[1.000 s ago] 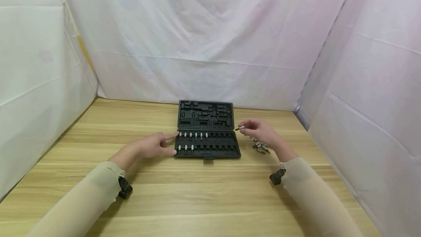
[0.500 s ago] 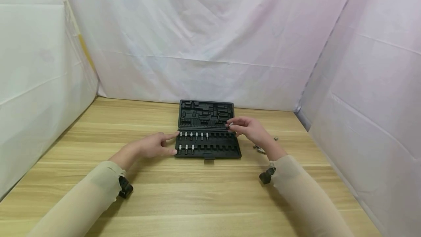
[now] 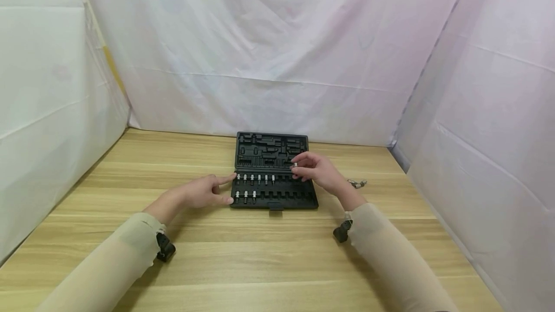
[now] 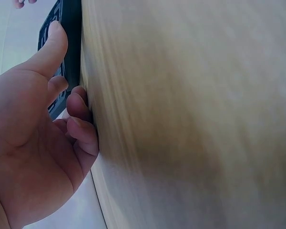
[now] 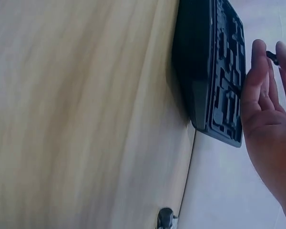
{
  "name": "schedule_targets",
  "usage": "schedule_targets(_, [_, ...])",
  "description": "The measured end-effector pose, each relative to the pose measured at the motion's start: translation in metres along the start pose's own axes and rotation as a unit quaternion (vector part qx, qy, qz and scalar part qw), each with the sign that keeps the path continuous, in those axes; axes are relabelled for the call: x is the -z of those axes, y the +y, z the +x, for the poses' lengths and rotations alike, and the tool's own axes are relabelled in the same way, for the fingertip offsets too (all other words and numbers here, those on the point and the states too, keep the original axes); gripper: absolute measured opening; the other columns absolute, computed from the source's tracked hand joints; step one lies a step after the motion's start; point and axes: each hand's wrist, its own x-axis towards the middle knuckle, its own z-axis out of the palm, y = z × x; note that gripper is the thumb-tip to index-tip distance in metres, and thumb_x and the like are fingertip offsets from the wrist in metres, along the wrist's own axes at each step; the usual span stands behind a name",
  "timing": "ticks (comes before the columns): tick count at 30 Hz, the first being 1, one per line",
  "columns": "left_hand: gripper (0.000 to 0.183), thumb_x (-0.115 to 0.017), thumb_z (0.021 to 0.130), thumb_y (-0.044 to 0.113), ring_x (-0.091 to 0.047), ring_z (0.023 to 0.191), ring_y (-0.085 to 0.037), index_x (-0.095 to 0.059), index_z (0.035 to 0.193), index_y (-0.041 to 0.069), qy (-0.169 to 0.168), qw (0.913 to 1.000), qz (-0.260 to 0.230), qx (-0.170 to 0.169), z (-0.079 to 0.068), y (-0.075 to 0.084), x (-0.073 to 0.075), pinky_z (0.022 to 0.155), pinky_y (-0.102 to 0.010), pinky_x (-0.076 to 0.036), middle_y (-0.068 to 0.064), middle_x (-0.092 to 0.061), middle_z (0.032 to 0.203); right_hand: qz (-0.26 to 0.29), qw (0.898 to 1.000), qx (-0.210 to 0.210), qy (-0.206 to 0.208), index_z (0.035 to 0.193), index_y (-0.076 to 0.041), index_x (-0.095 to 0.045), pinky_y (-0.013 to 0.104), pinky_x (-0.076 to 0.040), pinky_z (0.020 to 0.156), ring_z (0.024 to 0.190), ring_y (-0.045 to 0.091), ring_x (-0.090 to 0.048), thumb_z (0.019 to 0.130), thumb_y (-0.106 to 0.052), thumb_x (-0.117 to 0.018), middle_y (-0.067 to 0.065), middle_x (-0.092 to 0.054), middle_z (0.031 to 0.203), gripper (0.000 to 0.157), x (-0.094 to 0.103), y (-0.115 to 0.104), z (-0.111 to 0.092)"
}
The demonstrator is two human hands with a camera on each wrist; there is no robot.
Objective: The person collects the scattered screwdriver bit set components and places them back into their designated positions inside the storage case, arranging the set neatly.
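A black plastic socket case (image 3: 284,187) lies open on the table, its moulded lid leaning back. Several silver bit sockets (image 3: 252,179) stand in the left part of the back row, and 3 more fill the left end of the front row. My left hand (image 3: 201,192) touches the case's left side with outstretched index finger and thumb; the other fingers are curled in the left wrist view. Between thumb and fingertips, my right hand (image 3: 321,172) pinches a bit socket (image 3: 296,164) above the right part of the back row. Its dark tip (image 5: 272,57) shows in the right wrist view.
Several loose bit sockets (image 3: 357,184) lie on the wooden table (image 3: 260,259) right of the case, partly hidden by the right forearm. White cloth (image 3: 269,52) hangs behind the table and along both sides. A black wrist camera (image 3: 342,231) sits under the right wrist.
My right hand has moved left with the bit socket, from beside the case to above its back row. The left hand stays at the case's left side.
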Motion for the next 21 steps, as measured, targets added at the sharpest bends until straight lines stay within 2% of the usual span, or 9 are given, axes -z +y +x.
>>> schedule_targets(4, [0.089,-0.075,0.102,0.052,-0.05,0.085,-0.021,-0.031,0.175,0.024,0.004,1.0,0.002,0.004,0.0,0.0,0.0,0.08,-0.037,-0.046,-0.008,-0.058,0.101,-0.011,1.0,-0.002,0.005,0.143,-0.007,-0.066,0.042,-0.061,0.086,0.102,0.023,-0.077,0.106,-0.028,-0.077,0.009,-0.079,0.12,0.044,-0.006,-0.003,0.004])
schedule_targets(9, [0.09,-0.074,0.102,0.055,-0.05,0.089,-0.021,-0.031,0.175,0.026,0.005,0.9999,0.006,0.008,0.001,-0.001,-0.002,0.082,-0.038,-0.046,-0.009,-0.056,0.105,0.001,1.0,-0.011,-0.006,0.147,-0.007,-0.065,0.046,-0.063,0.095,0.11,0.026,-0.078,0.109,-0.022,-0.072,0.014,-0.076,0.129,0.042,-0.012,-0.006,0.008])
schedule_targets(13, [0.089,-0.075,0.102,0.053,-0.049,0.084,-0.021,-0.03,0.175,0.026,0.004,1.0,-0.002,0.007,0.001,-0.001,-0.002,0.078,-0.038,-0.046,-0.009,-0.056,0.101,0.004,1.0,-0.013,-0.012,0.15,-0.005,-0.063,0.047,-0.063,0.1,0.113,0.027,-0.078,0.111,-0.016,-0.067,0.018,-0.073,0.135,0.04,-0.015,-0.008,0.011])
schedule_targets(21, [0.089,-0.075,0.103,0.05,-0.048,0.081,-0.02,-0.03,0.175,0.024,0.0,1.0,-0.006,0.002,0.0,0.0,0.0,0.076,-0.037,-0.046,-0.008,-0.058,0.097,-0.021,0.999,-0.028,0.0,0.138,-0.003,-0.069,0.042,-0.065,0.095,0.107,0.025,-0.077,0.106,-0.019,-0.075,0.014,-0.077,0.124,0.035,-0.018,-0.004,0.019])
